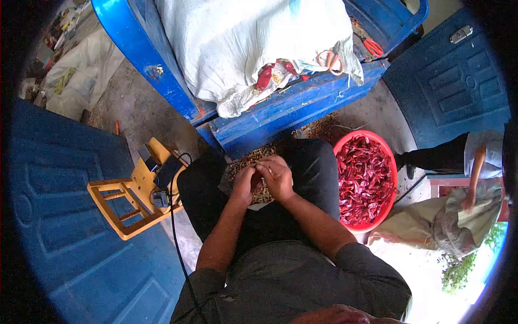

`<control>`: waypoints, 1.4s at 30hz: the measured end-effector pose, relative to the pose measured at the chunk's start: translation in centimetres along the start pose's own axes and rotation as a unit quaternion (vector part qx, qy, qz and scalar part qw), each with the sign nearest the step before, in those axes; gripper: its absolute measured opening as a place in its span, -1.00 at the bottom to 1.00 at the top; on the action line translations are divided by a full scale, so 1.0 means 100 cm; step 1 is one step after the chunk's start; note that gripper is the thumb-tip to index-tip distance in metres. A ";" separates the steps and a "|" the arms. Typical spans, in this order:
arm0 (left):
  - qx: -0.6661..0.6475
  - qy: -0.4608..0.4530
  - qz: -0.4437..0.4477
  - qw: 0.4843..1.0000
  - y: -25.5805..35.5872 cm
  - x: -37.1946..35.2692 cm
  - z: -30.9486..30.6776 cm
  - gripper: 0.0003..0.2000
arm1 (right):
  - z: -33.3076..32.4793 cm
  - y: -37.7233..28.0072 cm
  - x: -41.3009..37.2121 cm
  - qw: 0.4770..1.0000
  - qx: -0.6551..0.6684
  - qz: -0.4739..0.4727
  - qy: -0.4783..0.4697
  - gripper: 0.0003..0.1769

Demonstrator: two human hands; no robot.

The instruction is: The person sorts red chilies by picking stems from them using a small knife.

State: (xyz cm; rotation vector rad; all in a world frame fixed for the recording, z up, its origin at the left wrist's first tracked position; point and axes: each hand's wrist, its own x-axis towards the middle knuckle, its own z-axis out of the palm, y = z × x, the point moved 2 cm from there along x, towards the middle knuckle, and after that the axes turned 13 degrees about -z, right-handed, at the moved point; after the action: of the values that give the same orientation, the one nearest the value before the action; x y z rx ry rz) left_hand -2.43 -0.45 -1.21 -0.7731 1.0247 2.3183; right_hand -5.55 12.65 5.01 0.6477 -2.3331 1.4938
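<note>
both hands sit close together over the lap, between the knees in dark, smooth trousers. the left hand (244,184) is curled, fingers bent inward, and the right hand (279,178) is curled over it, knuckles up. their fingertips meet and pinch a small piece (268,171), pale and mostly hidden by the fingers, too small to tell its shape.

just beyond the hands lies a litter of scraps (253,161), tan and reddish, dry and crumbly, spread between the knees and on toward the blue cart (280,110), whose painted wooden edge is chipped and scuffed. on the cart rests a white woven sack (237,48), bulging and soft, with orange-handled scissors (330,60) lying on its lower corner.

beside the right knee, touching the leg or nearly so, stands a round red plastic basin (389,162) heaped with wrinkled, glossy dark-red dried chillies (364,181).

by the left knee a small yellow wooden stool (116,208) lies tipped, with a black device (162,173) on it and a black cable (174,232) trailing down past the left arm. blue panelled doors (65,227) close in the left and the far right; bare concrete shows only in narrow strips around the knees.

at the right edge another person (464,216), in loose pale cloth, holds a wooden handle.
</note>
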 end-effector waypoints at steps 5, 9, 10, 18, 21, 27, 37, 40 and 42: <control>-0.002 0.010 0.000 1.000 0.005 -0.006 -0.005 -0.82 | -0.006 -0.015 0.015 0.994 0.032 -0.088 -0.060 -0.88; -0.005 -0.005 -0.017 1.000 -0.001 -0.007 -0.008 -0.77 | -0.003 -0.010 0.012 0.995 0.055 -0.041 -0.077 -0.87; -0.006 -0.005 -0.016 1.000 -0.001 -0.008 -0.006 -0.77 | -0.003 -0.008 0.011 0.996 0.051 -0.014 -0.067 -0.87; -0.007 0.066 -0.105 0.992 -0.022 -0.006 -0.010 -0.72 | 0.017 0.022 -0.026 0.982 0.029 0.175 -0.064 -0.77; 0.008 0.091 -0.141 0.986 -0.019 -0.009 -0.008 -0.74 | 0.018 0.027 -0.028 0.962 0.114 0.243 -0.046 -0.77; 0.030 0.081 -0.103 0.991 -0.004 -0.024 0.006 -0.78 | 0.020 0.044 -0.037 0.866 0.337 0.369 -0.010 -0.77; 0.035 0.036 -0.098 0.994 -0.009 -0.006 0.010 -0.77 | 0.005 0.041 -0.018 0.875 0.283 0.392 -0.034 -0.78; 0.018 0.029 -0.090 0.995 -0.005 0.000 0.024 -0.75 | 0.002 0.048 -0.013 0.786 0.376 0.491 0.026 -0.83; -0.023 0.014 -0.113 0.993 -0.008 0.003 0.026 -0.75 | 0.011 0.063 -0.023 0.683 0.434 0.574 0.123 -0.86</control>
State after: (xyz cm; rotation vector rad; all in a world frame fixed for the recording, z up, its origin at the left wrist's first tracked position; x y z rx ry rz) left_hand -2.88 2.11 -0.36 -0.8943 0.8511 2.1485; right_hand -6.84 14.45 -1.46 -1.1239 -1.5834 2.9535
